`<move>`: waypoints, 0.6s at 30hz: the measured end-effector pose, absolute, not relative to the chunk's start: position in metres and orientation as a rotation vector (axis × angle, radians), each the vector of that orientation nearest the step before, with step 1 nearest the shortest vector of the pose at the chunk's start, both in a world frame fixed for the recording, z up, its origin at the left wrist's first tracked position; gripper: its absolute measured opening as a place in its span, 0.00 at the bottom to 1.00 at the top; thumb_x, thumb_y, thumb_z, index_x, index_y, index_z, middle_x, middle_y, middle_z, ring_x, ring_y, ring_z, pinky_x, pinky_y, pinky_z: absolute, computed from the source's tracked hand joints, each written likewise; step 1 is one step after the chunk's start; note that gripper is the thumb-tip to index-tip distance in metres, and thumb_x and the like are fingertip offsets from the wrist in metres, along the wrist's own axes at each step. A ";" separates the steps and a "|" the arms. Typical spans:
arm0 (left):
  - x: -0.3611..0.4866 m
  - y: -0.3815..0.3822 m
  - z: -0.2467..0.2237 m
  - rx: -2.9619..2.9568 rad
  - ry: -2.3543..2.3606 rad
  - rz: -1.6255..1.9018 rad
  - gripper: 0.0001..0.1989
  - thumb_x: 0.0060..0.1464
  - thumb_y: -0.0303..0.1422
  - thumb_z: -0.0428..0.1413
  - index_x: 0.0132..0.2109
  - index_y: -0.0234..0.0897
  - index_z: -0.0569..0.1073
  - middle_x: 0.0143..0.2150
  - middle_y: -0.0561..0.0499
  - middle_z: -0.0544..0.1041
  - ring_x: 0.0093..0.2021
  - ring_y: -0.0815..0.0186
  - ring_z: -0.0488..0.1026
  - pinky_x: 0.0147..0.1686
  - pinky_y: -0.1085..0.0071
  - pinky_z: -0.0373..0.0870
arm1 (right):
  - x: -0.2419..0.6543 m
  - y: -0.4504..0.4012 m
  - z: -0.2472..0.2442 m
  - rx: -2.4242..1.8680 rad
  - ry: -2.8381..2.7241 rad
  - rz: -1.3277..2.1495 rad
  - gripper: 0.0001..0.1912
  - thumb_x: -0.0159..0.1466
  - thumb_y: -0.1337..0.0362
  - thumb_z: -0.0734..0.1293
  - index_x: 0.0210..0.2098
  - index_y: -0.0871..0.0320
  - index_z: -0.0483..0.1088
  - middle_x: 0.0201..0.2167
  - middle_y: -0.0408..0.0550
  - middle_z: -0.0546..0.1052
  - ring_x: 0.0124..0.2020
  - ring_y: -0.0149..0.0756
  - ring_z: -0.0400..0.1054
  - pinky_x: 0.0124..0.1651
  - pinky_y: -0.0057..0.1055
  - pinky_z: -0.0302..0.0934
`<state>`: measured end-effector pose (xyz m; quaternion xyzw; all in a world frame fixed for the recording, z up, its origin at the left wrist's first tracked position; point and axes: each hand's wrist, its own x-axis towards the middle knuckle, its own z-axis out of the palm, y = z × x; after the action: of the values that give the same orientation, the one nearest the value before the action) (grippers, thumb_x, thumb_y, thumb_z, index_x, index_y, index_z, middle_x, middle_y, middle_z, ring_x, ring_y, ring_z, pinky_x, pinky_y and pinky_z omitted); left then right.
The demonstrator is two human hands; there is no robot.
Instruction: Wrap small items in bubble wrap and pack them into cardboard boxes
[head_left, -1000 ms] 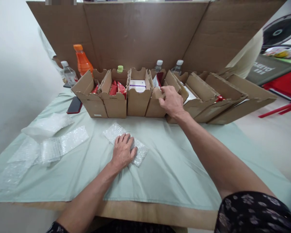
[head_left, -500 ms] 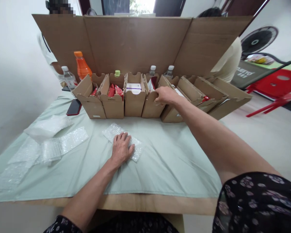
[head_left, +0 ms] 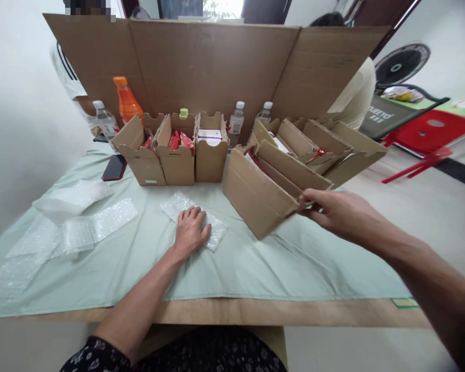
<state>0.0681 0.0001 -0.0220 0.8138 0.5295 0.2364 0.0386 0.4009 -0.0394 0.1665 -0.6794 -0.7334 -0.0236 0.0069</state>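
Observation:
My right hand (head_left: 325, 206) pinches the front edge of an open cardboard box (head_left: 256, 194), which stands turned at an angle in front of the row. Something red and white shows inside that box, mostly hidden by its walls. With fingers spread, my left hand (head_left: 191, 227) lies flat on a strip of bubble wrap (head_left: 215, 238) on the tablecloth. Three open boxes stand left of the gap: one with a white carton (head_left: 210, 134), one with red packets (head_left: 180, 140), and a leftmost box (head_left: 151, 168) with something red. Several more boxes (head_left: 343, 168) lean together on the right.
More bubble wrap (head_left: 77, 235) and a phone (head_left: 114, 168) lie on the left of the green tablecloth (head_left: 139, 274). Behind the boxes are an orange bottle (head_left: 128, 103), clear bottles (head_left: 236, 124) and a tall cardboard screen (head_left: 213, 67). Two people are partly hidden behind it.
My right hand has drawn the box out of the row, toward me and to the right, turning it. A gap with a bottle behind shows there. My left hand stays on the bubble wrap.

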 end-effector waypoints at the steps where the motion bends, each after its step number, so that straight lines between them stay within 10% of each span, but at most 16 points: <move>1: 0.068 0.000 -0.022 2.497 1.628 0.716 0.15 0.62 0.35 0.57 0.55 0.38 0.77 0.62 0.40 0.76 0.65 0.49 0.69 0.65 0.50 0.64 | 0.417 -0.045 0.168 -2.186 -2.251 -0.066 0.05 0.59 0.67 0.69 0.33 0.50 0.74 0.28 0.43 0.80 0.29 0.40 0.71 0.32 0.33 0.54; 18: 0.067 -0.001 -0.023 2.508 1.642 0.717 0.16 0.62 0.35 0.56 0.55 0.41 0.77 0.62 0.41 0.77 0.65 0.49 0.70 0.65 0.50 0.65 | 0.527 -0.024 0.173 -2.242 -1.473 -0.405 0.07 0.64 0.68 0.66 0.37 0.57 0.78 0.49 0.62 0.83 0.46 0.42 0.75 0.47 0.37 0.61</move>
<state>0.0675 -0.0009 -0.0229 0.8134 0.5324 0.2325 0.0297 0.5275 -0.0244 0.1729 -0.8074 -0.5306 -0.1458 0.2126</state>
